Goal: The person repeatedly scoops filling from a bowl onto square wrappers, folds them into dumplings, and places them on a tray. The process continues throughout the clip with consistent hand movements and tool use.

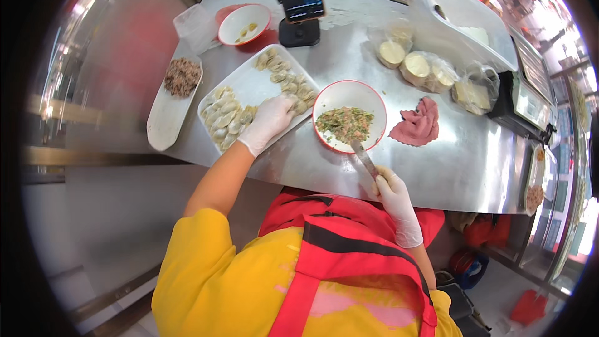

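My gloved left hand [273,119] reaches over the near right part of a white plastic tray [243,85], its fingertips down among the folded dumplings [292,85]; whether they grip one is hidden. More dumplings [227,117] cover the tray's left part. In my gloved right hand [394,196] is a flat metal filling spatula [365,159], its tip at the near rim of a red-rimmed white bowl [348,91]. Chopped meat and green filling [346,124] lies in that bowl, which stands against the tray's right corner.
A pink cloth [416,122] lies right of the bowl. Behind are bagged stacks of round wrappers [416,66], a clear plastic bin [461,28] and a scale [531,103]. A phone on a stand [299,4] and another bowl [244,23] stand at the back. A long dish [168,121] holds minced filling at left.
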`<state>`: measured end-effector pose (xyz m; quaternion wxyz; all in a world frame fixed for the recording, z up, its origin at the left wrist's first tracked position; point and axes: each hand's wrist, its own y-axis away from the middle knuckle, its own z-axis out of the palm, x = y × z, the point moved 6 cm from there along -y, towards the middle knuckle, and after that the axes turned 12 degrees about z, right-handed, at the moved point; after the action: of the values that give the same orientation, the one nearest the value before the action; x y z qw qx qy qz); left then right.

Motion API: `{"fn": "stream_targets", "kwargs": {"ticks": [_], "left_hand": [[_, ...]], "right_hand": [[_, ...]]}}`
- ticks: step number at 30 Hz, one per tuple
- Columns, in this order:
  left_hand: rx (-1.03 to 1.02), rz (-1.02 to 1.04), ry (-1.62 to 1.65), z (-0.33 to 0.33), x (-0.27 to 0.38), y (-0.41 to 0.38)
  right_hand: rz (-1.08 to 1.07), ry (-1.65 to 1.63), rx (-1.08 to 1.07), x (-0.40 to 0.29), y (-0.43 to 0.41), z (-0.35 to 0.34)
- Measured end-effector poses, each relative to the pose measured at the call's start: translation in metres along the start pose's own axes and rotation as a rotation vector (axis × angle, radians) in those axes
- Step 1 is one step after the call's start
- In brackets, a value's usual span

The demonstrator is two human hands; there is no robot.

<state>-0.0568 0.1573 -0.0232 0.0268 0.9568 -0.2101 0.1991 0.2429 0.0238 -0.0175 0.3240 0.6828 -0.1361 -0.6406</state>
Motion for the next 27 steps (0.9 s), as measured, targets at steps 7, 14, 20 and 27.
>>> {"fn": "stream_targets", "kwargs": {"ticks": [7,14,20,27], "left_hand": [[-0.164,-0.156,-0.044,-0.047,0.028,-0.011],[0.201,0.311,0.176,-0.099,0.143,-0.086],[0.100,0.796,0.249,-0.046,0.289,-0.173],[-0.145,0.914,0.096,0.072,0.370,-0.302]], "right_hand": [[-0.265,-0.175,0.486,0.010,0.024,-0.142],[-0.175,0.312,1.367,0.081,0.043,-0.281],[-0.131,0.535,1.421,0.060,0.047,-0.257],[-0.099,0.591,1.386,0.055,0.042,-0.259]]}}
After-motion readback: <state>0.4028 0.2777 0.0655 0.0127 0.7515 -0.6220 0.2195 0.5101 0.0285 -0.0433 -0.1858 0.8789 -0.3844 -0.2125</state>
